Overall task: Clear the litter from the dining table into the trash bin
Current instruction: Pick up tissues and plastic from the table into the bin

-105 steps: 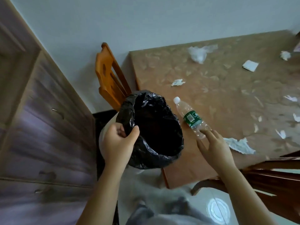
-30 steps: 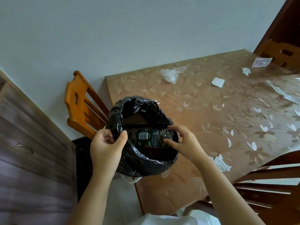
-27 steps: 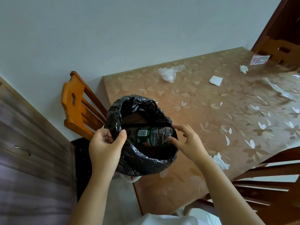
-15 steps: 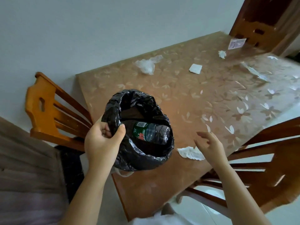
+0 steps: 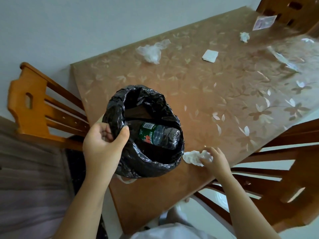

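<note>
My left hand (image 5: 103, 144) grips the rim of the trash bin (image 5: 119, 109), which is lined with a black bag and held over the table's near corner. A clear plastic bottle (image 5: 160, 136) with a green label lies inside it. My right hand (image 5: 214, 160) rests on a crumpled white tissue (image 5: 191, 157) at the front edge of the dining table (image 5: 198, 94), fingers closing on it. Farther back lie a crumpled clear plastic bag (image 5: 150, 51), a folded white paper square (image 5: 210, 56), a small tissue ball (image 5: 244, 37) and a clear wrapper strip (image 5: 284, 60).
An orange wooden chair (image 5: 34, 107) stands at the table's left end, against the wall. A darker wooden chair (image 5: 279, 178) is pushed in at the near right side. A card or banknote (image 5: 264, 23) lies at the far right corner beside another chair (image 5: 290, 9).
The bottle went from the table into the bin. My right hand then left the bin and dropped onto the white tissue at the table's front edge. The view has swung right.
</note>
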Tool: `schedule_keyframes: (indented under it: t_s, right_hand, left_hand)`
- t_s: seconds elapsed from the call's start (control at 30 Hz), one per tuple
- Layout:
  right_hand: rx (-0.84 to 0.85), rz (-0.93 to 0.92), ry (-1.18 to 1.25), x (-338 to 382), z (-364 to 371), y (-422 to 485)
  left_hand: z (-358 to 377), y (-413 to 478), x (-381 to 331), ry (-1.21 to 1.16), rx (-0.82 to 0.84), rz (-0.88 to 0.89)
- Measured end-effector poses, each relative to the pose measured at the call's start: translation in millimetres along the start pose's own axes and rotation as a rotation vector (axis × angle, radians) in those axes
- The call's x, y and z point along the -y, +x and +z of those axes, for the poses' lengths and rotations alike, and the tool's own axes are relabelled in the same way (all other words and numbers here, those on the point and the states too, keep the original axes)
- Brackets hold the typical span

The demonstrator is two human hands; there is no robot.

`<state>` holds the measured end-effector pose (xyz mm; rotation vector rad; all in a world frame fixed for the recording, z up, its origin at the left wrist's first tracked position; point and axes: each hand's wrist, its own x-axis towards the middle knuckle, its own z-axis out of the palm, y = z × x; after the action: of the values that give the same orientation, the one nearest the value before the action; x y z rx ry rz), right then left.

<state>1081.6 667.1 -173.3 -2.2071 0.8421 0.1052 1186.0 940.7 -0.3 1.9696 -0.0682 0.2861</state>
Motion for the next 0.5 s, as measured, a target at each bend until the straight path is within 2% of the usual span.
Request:
schedule_keyframes:
  t_s: [0.3, 0.5]
  right_hand:
    - [-0.041, -0.045, -0.123, -1.9, 23.3, -6.9]
    - [-0.063, -0.062, -0.045, -2.5, 34.0, -8.7]
  left_hand:
    - [-0.5, -2.5, 6.0, -0.02, -0.04, -0.041]
    - [-4.6, -4.0, 6.0, -0.023, -0.05, -0.053]
